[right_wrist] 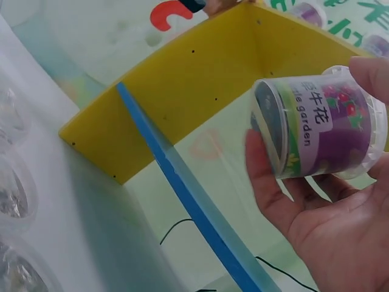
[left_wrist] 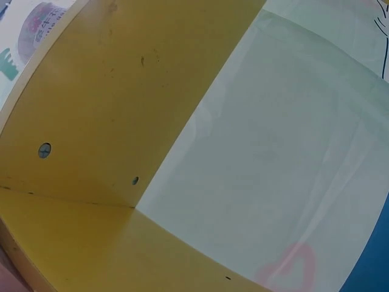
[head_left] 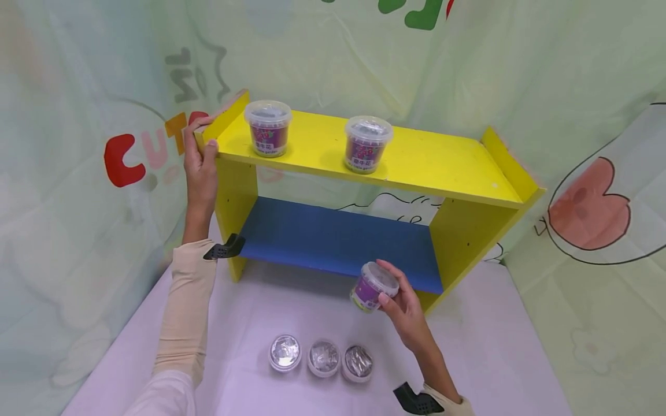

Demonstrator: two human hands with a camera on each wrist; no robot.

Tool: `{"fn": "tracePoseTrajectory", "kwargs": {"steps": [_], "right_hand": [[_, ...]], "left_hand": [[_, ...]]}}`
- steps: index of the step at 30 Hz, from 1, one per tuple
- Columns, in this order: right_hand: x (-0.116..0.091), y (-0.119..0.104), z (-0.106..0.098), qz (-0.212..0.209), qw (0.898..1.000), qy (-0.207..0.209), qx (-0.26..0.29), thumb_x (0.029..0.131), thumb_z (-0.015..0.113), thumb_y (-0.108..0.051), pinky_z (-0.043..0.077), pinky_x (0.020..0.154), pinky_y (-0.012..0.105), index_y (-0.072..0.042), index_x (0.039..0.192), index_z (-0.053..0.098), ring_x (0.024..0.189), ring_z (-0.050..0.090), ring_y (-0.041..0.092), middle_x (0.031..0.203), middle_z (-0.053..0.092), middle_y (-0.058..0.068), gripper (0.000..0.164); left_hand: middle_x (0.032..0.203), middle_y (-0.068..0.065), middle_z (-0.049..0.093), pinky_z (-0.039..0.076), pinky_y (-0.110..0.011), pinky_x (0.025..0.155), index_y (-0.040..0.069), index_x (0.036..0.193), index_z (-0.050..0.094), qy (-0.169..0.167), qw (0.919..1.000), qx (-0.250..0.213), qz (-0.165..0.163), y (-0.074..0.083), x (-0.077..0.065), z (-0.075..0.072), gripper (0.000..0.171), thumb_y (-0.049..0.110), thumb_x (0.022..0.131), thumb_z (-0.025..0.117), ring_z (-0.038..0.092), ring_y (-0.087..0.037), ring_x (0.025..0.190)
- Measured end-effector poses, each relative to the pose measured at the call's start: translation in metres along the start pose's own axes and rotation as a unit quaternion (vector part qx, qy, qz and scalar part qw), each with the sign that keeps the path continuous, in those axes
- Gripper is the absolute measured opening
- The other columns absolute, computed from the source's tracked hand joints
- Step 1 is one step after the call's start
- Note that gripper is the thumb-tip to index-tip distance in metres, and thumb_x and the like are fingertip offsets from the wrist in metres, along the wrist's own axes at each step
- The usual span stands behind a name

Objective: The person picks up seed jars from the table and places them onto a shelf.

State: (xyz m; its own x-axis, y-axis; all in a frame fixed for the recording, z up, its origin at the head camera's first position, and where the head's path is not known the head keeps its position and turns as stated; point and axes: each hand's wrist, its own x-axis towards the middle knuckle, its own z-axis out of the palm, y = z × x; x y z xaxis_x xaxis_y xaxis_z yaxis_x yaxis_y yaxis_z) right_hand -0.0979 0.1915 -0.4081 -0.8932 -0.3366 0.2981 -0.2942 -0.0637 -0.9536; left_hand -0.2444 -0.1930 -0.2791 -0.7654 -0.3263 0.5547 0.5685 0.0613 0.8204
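Observation:
My right hand [head_left: 408, 312] grips a small clear plastic tub [head_left: 376, 286] with a purple flower label, tilted, in front of the shelf's lower right part. In the right wrist view the label of the tub [right_wrist: 328, 125] reads "little garden", and fingers curl under it with the thumb at the lid end. At the upper left corner of the yellow shelf [head_left: 437, 162], my left hand [head_left: 201, 173] holds the raised side panel, thumb on the front edge. Two matching tubs stand upright on the yellow top: one at the left [head_left: 268, 128], another near the middle [head_left: 366, 144].
Three more lidded tubs with silvery tops stand in a row on the white table: left [head_left: 285, 352], middle [head_left: 324, 358] and right [head_left: 357, 363]. Below the yellow top runs a blue shelf board [head_left: 333, 237]. A printed curtain [head_left: 312, 52] hangs behind and around.

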Motion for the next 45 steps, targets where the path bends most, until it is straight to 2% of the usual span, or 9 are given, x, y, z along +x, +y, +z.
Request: {"fn": "tracePoseTrajectory", "kwargs": {"steps": [5, 12, 16, 19, 26, 31, 34, 38, 45], "right_hand": [[0.0, -0.006, 0.003, 0.011, 0.999, 0.031, 0.034, 0.096, 0.046, -0.007, 0.05, 0.098, 0.028, -0.007, 0.15, 0.027, 0.128, 0.048, 0.014, 0.143, 0.038, 0.003, 0.057], [-0.001, -0.01, 0.003, 0.062, 0.993, 0.096, -0.001, 0.091, 0.06, -0.002, 0.053, 0.091, 0.026, -0.012, 0.145, 0.033, 0.12, 0.052, 0.012, 0.134, 0.045, 0.001, 0.062], [-0.001, -0.01, 0.003, 0.079, 0.99, 0.114, -0.012, 0.09, 0.06, 0.0, 0.053, 0.09, 0.025, -0.013, 0.145, 0.032, 0.116, 0.054, 0.011, 0.13, 0.047, 0.001, 0.063], [0.0, -0.01, 0.002, 0.076, 0.989, 0.127, -0.01, 0.091, 0.058, -0.002, 0.052, 0.092, 0.024, -0.015, 0.147, 0.031, 0.116, 0.055, 0.01, 0.13, 0.049, 0.0, 0.063], [0.005, -0.01, -0.001, 0.008, 0.992, 0.106, 0.074, 0.099, 0.048, -0.009, 0.051, 0.097, 0.027, -0.006, 0.149, 0.024, 0.12, 0.062, 0.016, 0.136, 0.051, 0.006, 0.055], [0.007, -0.011, -0.004, -0.004, 0.986, 0.083, 0.147, 0.1, 0.044, -0.009, 0.05, 0.099, 0.031, -0.014, 0.15, 0.026, 0.124, 0.059, 0.018, 0.138, 0.046, 0.006, 0.052], [0.009, -0.011, -0.006, -0.01, 0.98, 0.075, 0.182, 0.101, 0.043, -0.011, 0.049, 0.1, 0.031, -0.014, 0.151, 0.024, 0.125, 0.057, 0.019, 0.138, 0.043, 0.005, 0.054], [0.01, -0.013, -0.006, -0.022, 0.978, 0.07, 0.194, 0.101, 0.044, -0.012, 0.049, 0.101, 0.031, -0.011, 0.153, 0.018, 0.126, 0.055, 0.02, 0.138, 0.043, 0.006, 0.058], [0.01, -0.02, -0.004, -0.02, 0.981, 0.073, 0.18, 0.102, 0.042, -0.011, 0.048, 0.102, 0.031, -0.012, 0.153, 0.017, 0.129, 0.052, 0.017, 0.143, 0.039, 0.007, 0.057]], "left_hand": [[0.132, 0.003, 0.047, 0.047, -0.019, 0.085, 0.02, 0.136, 0.045, -0.001, 1.0, 0.002, 0.001, 0.001, 0.0, 0.001, 0.041, 0.01, 0.096, 0.04, 0.05, -0.014, 0.092], [0.132, 0.002, 0.047, 0.048, -0.019, 0.087, 0.022, 0.136, 0.044, -0.002, 1.0, 0.009, -0.003, 0.002, 0.0, 0.001, 0.041, 0.011, 0.096, 0.041, 0.051, -0.014, 0.094], [0.132, 0.003, 0.047, 0.049, -0.019, 0.086, 0.023, 0.136, 0.044, -0.001, 0.9999, 0.011, -0.008, 0.001, 0.001, 0.001, 0.041, 0.012, 0.097, 0.041, 0.051, -0.014, 0.094], [0.131, 0.003, 0.048, 0.049, -0.019, 0.086, 0.024, 0.136, 0.044, 0.0, 0.9999, 0.01, -0.009, 0.0, 0.001, 0.001, 0.041, 0.012, 0.097, 0.041, 0.052, -0.015, 0.093], [0.13, 0.002, 0.048, 0.049, -0.019, 0.084, 0.024, 0.135, 0.044, 0.004, 0.9999, 0.005, -0.01, 0.001, 0.001, 0.0, 0.041, 0.012, 0.097, 0.041, 0.052, -0.015, 0.091], [0.129, 0.002, 0.048, 0.049, -0.019, 0.083, 0.023, 0.136, 0.044, 0.003, 0.9999, 0.002, -0.012, 0.001, 0.001, 0.0, 0.041, 0.011, 0.097, 0.04, 0.052, -0.014, 0.09], [0.128, 0.002, 0.048, 0.049, -0.019, 0.083, 0.023, 0.136, 0.044, 0.003, 0.9999, 0.003, -0.015, 0.003, 0.0, 0.0, 0.04, 0.012, 0.097, 0.04, 0.052, -0.014, 0.089], [0.127, 0.003, 0.048, 0.049, -0.019, 0.084, 0.024, 0.135, 0.045, 0.003, 0.9998, 0.003, -0.017, 0.005, 0.0, 0.001, 0.04, 0.012, 0.097, 0.041, 0.052, -0.014, 0.09], [0.127, 0.003, 0.048, 0.049, -0.019, 0.084, 0.023, 0.135, 0.045, 0.002, 0.9999, 0.002, -0.017, 0.007, -0.003, 0.002, 0.04, 0.011, 0.096, 0.04, 0.052, -0.014, 0.091]]}}
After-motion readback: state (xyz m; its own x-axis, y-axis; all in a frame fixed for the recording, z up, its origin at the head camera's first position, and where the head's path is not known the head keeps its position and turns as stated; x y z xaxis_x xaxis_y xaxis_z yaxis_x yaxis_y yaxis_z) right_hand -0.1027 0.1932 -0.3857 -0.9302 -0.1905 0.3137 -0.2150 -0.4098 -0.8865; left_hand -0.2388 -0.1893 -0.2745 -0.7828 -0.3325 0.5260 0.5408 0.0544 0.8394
